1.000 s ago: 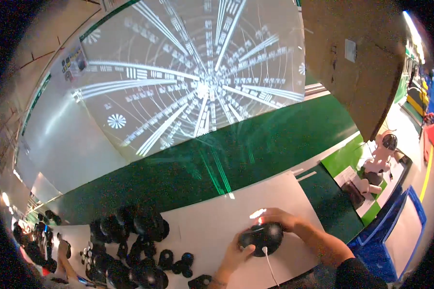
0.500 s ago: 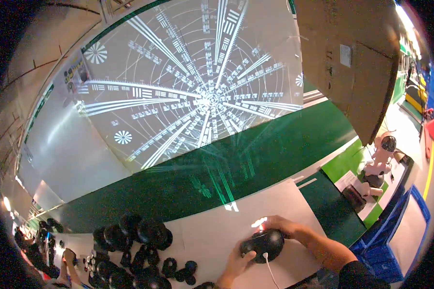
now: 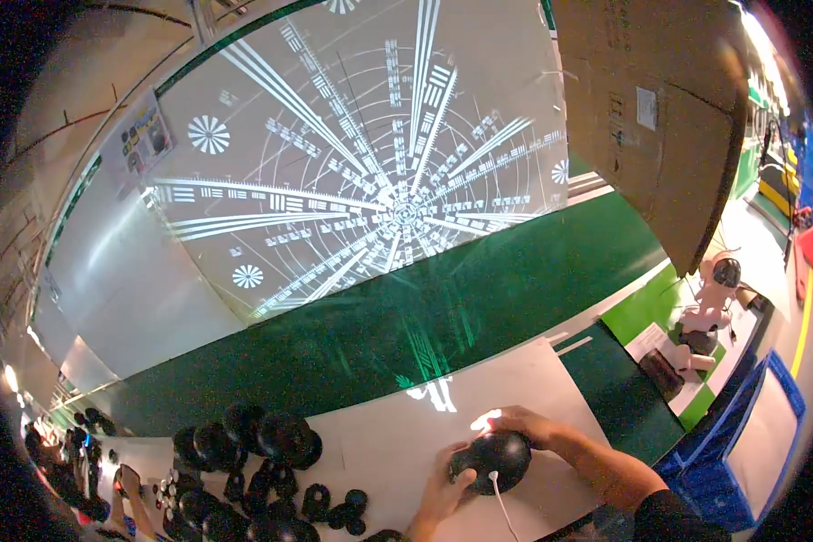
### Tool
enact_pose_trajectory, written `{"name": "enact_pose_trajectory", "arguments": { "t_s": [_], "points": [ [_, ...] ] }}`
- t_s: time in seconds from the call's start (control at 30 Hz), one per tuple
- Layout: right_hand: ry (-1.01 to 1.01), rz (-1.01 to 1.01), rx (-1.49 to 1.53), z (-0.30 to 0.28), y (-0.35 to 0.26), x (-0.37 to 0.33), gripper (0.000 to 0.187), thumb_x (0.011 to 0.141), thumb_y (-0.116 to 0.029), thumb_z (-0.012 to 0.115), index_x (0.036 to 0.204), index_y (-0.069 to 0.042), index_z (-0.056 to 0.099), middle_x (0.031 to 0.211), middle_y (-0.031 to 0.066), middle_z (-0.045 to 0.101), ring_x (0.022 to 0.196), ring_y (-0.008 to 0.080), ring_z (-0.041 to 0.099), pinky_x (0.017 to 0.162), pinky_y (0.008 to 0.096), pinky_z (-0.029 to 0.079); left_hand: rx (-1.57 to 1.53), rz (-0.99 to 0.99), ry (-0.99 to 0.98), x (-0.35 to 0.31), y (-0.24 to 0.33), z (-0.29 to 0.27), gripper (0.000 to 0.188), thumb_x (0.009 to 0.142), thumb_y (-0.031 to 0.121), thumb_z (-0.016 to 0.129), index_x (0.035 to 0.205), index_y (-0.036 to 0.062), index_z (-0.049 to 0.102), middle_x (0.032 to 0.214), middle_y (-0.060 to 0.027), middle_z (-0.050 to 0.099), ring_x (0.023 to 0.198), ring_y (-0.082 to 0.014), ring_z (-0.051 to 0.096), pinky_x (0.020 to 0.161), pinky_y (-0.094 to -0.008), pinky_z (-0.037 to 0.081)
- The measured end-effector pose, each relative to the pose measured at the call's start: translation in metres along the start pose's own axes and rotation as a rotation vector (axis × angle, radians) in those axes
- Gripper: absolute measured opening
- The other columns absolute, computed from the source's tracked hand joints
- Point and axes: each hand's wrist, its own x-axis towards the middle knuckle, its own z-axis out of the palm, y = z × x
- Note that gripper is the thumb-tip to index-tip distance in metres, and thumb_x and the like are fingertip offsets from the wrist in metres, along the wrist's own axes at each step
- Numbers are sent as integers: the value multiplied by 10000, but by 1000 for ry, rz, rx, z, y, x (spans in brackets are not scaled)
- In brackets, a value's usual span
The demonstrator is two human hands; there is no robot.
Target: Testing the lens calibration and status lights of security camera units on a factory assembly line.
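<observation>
A round, glossy black projector (image 3: 500, 462) with a white cable (image 3: 506, 511) is held between my two hands over the white table sheet. My left hand (image 3: 444, 483) grips its left side, with the thumb resting on the near face. Across the top curls my right hand (image 3: 521, 425), its fingers beside the brightly lit front of the projector. From there light falls on a pale upright board (image 3: 506, 72), showing a white radial test pattern (image 3: 406, 217) of rings, bars and wedges. Some of the light also streaks over the green surface.
Black domes (image 3: 215, 444) and smaller black rings (image 3: 318, 502) crowd the table at left. Beyond them another person's hand (image 3: 128, 486) is at work. A large cardboard sheet (image 3: 650, 135) hangs upper right, above a white jointed device (image 3: 706, 312) and a blue bin (image 3: 741, 443).
The projected pattern has shifted down and slightly right on the board, and its upper part reaches higher. My hands and the projector have barely moved. The other person's hand has shifted slightly.
</observation>
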Motion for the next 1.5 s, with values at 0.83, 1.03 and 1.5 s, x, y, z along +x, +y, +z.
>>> {"name": "enact_pose_trajectory", "arguments": {
  "t_s": [0.83,1.03,1.5],
  "points": [
    [-109,47,195,36,-69,-29,392,965,-241,631,1293,-30,595,1239,75,651,1127,179,599,1014,356,462,-21,-90,71,-32,65,16,709,859,452,759,1371,53,474,1239,-96,594,1080,-233,612,885,-378,567],
    [-61,-67,-129,2,-56,-39,881,827,-496,767,1454,10,411,1464,162,478,1339,282,472,1135,429,360,30,-41,9,-9,65,9,746,800,386,832,1378,80,474,1359,-116,503,1239,-247,507,1066,-392,417],
    [-180,-436,-717,3,-59,-20,986,685,-522,851,1427,-35,421,1441,222,463,1314,418,464,1105,478,385,109,-45,-129,18,23,-15,1355,456,183,1012,1549,72,218,1500,-122,410,1382,-268,414,1154,-436,353]
  ]
}}
